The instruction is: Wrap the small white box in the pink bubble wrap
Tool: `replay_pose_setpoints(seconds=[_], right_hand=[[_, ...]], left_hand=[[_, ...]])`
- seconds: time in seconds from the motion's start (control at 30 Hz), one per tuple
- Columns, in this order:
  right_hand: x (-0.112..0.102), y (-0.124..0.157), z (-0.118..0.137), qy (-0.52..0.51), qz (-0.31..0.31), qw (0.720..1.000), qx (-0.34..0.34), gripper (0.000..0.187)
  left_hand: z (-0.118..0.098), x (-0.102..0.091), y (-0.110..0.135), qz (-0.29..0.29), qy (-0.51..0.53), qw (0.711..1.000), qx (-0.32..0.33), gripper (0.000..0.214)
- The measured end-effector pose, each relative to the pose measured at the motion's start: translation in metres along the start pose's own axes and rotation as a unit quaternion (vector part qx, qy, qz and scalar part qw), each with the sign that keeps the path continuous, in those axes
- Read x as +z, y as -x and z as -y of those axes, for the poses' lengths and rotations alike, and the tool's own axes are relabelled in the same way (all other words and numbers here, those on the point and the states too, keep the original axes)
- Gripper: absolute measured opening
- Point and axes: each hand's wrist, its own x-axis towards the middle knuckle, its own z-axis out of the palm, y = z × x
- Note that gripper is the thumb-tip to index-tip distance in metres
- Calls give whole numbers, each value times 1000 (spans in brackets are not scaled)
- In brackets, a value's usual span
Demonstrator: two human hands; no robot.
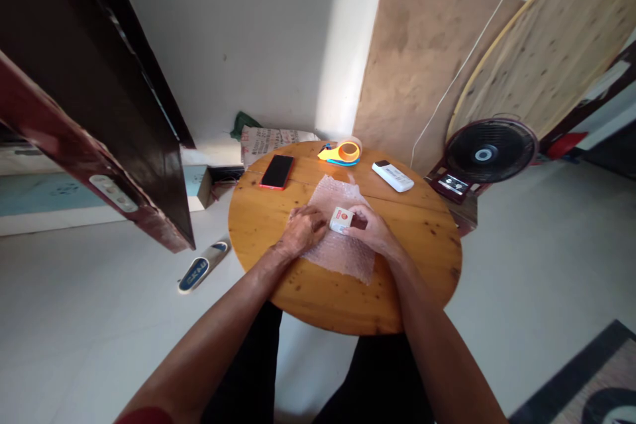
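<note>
A small white box point(341, 219) with a red mark on its top lies on a sheet of bubble wrap point(348, 262). My right hand point(370, 230) grips the box at its right side, thumb near the front and fingers at the back. To the left of the box, my left hand point(304, 230) rests on the left part of the bubble wrap, palm down, its fingers loosely bent and slightly apart. It seems to hold nothing, though its fingertips are partly hidden. Both hands are over the round wooden table point(422, 245).
Toward the table's far edge are a black-screened phone point(277, 171) with a red edge, an orange and blue tape dispenser point(342, 152) and a white handheld device point(392, 176). A dark fan point(484, 154) stands right of the table. One slipper point(203, 267) lies on the floor at left.
</note>
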Motion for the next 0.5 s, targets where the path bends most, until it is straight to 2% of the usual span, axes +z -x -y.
replay_pose_setpoints(seconds=[0.3,0.4,0.5], right_hand=[[0,0,4,4,9,1000,-10,32],[-3,1,3,-36,25,999,3,42],[-10,2,5,-104,25,993,49,48]], left_hand=[[5,4,1,-14,10,1000,12,14],[5,3,2,-13,12,1000,20,15],[5,5,1,-17,19,999,22,18]])
